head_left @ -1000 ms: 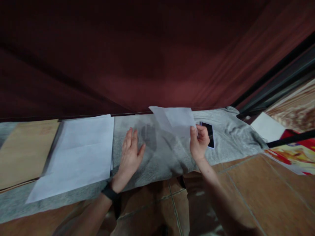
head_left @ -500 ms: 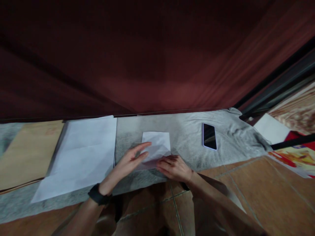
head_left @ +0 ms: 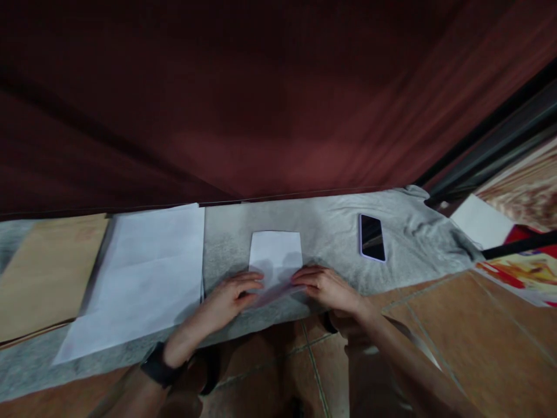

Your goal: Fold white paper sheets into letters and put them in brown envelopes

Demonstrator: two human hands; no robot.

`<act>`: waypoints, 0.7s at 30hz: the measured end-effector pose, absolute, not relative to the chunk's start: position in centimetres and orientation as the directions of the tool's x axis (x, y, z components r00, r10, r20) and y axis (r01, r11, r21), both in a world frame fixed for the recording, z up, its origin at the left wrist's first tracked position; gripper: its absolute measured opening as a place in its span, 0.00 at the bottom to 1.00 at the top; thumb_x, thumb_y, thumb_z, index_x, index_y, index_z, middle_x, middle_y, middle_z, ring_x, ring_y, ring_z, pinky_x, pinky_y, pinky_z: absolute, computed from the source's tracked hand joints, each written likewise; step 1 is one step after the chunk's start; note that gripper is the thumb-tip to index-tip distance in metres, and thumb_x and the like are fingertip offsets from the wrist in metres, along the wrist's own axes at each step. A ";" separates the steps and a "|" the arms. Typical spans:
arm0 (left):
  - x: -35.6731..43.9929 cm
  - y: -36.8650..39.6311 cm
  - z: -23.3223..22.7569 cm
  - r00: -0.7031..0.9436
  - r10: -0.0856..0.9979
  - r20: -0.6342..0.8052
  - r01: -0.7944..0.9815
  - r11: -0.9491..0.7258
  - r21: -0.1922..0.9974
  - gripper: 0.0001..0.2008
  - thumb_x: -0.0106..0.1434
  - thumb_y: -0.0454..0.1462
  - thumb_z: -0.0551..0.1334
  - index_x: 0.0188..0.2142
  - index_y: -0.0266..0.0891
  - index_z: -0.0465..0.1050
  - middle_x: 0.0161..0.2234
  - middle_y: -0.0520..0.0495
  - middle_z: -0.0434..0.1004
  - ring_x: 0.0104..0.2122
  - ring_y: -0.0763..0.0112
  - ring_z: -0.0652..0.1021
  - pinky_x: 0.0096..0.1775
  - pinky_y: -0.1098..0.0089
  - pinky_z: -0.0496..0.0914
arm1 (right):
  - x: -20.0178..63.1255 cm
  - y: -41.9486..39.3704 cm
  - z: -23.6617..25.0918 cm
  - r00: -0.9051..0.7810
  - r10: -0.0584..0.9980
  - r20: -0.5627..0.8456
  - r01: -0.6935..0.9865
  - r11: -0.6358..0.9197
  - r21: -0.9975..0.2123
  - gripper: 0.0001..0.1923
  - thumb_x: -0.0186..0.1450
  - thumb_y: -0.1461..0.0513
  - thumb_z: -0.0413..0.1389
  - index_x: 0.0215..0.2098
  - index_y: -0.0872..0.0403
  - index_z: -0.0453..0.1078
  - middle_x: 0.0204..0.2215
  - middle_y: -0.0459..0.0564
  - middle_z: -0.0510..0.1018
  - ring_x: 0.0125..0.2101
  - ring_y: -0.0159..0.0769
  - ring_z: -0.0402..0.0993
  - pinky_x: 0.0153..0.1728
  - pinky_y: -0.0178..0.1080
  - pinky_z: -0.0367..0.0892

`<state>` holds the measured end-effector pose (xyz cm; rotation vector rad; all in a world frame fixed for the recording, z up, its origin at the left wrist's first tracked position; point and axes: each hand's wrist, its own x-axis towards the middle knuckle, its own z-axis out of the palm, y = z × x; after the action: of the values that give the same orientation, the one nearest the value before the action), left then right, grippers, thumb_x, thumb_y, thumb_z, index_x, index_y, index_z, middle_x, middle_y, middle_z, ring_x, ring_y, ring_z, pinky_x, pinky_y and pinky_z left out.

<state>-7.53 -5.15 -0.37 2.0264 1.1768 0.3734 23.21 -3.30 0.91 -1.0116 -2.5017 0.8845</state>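
Observation:
A folded white sheet of paper lies on a grey cloth spread over the floor. My left hand rests on its near left edge, fingers flat and pointing right. My right hand presses on the near right edge, fingers pointing left. Both hands lie flat on the paper's near fold. A black band circles my left wrist.
A stack of large white sheets lies left of the folded paper, with a brown board beyond it. A dark phone lies face up on the cloth to the right. Dark red curtain hangs behind. Tiled floor is nearest me.
A second ago my right hand held the sheet up by the phone; it was laid down folded, and both hands have moved onto its near edge.

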 end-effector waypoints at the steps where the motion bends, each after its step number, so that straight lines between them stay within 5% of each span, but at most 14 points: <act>1: -7.6 -4.9 -0.1 0.520 0.848 -0.103 0.621 -0.292 0.727 0.14 0.64 0.37 0.62 0.49 0.46 0.80 0.60 0.46 0.74 0.61 0.59 0.72 0.63 0.55 0.64 | 23.2 -3.1 0.9 -0.669 0.742 0.037 0.537 0.518 -0.666 0.11 0.72 0.62 0.53 0.46 0.50 0.78 0.45 0.49 0.83 0.47 0.37 0.78 0.50 0.38 0.68; 4: -7.9 -4.4 1.7 0.526 0.845 -0.097 0.582 -0.274 0.766 0.24 0.61 0.44 0.67 0.57 0.47 0.74 0.65 0.45 0.68 0.64 0.55 0.67 0.64 0.52 0.62 | 23.2 -2.4 0.6 -0.558 0.830 -0.013 0.574 0.375 -0.728 0.15 0.74 0.55 0.51 0.36 0.52 0.77 0.30 0.46 0.80 0.30 0.35 0.76 0.33 0.35 0.67; 8: -8.1 -4.1 3.1 0.548 0.819 -0.171 0.443 -0.110 0.890 0.30 0.62 0.48 0.66 0.63 0.47 0.69 0.62 0.45 0.72 0.58 0.56 0.74 0.58 0.57 0.70 | 23.4 -1.6 -0.3 -0.451 0.892 -0.036 0.544 0.242 -0.803 0.19 0.72 0.52 0.51 0.27 0.52 0.72 0.21 0.42 0.69 0.23 0.32 0.66 0.27 0.35 0.59; 13: -7.5 -3.4 1.0 0.398 0.896 -0.196 0.437 0.002 0.899 0.20 0.62 0.48 0.63 0.48 0.41 0.80 0.43 0.46 0.84 0.43 0.58 0.81 0.47 0.61 0.75 | 23.4 -1.4 -1.1 -0.396 0.914 -0.084 0.482 0.129 -0.867 0.17 0.71 0.52 0.51 0.33 0.53 0.74 0.23 0.43 0.70 0.24 0.32 0.63 0.26 0.35 0.57; 21: -5.6 -2.1 -1.1 0.082 0.985 -0.153 0.442 0.101 0.891 0.18 0.59 0.50 0.60 0.35 0.38 0.78 0.31 0.49 0.80 0.30 0.66 0.76 0.34 0.68 0.70 | 21.9 -0.3 -1.2 -0.196 0.977 -0.087 0.654 0.063 -0.754 0.19 0.71 0.52 0.50 0.31 0.53 0.74 0.22 0.44 0.73 0.24 0.33 0.67 0.27 0.34 0.57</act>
<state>-5.56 -2.08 -1.12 1.4769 1.4975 0.7771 21.93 -0.34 -1.22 -1.6203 -1.8983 0.9530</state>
